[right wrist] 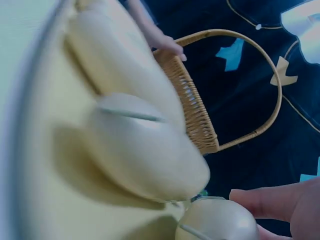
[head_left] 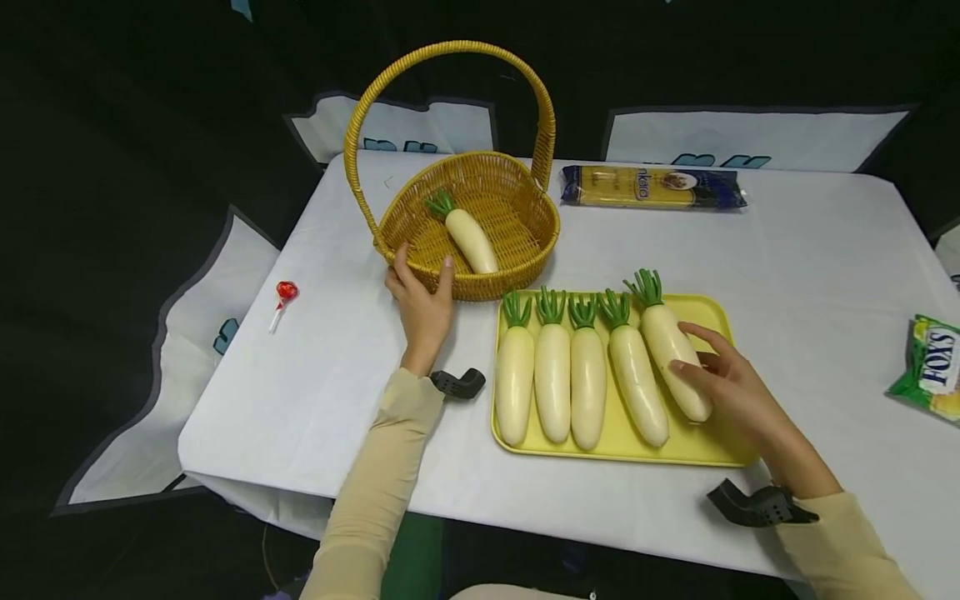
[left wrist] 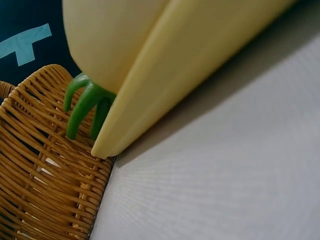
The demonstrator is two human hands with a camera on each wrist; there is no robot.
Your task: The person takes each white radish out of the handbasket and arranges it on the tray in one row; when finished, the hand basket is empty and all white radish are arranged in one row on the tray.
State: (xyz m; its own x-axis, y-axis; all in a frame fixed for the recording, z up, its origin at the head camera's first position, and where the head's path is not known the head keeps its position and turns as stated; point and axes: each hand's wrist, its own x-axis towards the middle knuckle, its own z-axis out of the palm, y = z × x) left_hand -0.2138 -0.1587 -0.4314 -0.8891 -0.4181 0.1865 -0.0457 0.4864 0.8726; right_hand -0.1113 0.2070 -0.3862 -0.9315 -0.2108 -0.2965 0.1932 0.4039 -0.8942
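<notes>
A yellow wicker basket (head_left: 525, 271) with a tall hoop handle stands at the back left of the table; one white radish (head_left: 472, 240) with a green top lies inside. My left hand (head_left: 423, 312) grips the basket's near left rim, thumb and fingers over the edge. On a yellow tray (head_left: 705, 446), several white radishes (head_left: 552, 383) lie side by side, green tops away from me. With thumb and fingers on either side, my right hand (head_left: 723, 379) holds the rightmost radish (head_left: 671, 358), which slants over the tray. The right wrist view shows the thumb against that radish (right wrist: 217, 220).
Behind the tray lies a pack of pasta (head_left: 637, 187). A red lollipop (head_left: 285, 292) is at the left of the table, and a green Fox's bag (head_left: 933, 367) at the right edge. White cloth (head_left: 300, 417) covers the table.
</notes>
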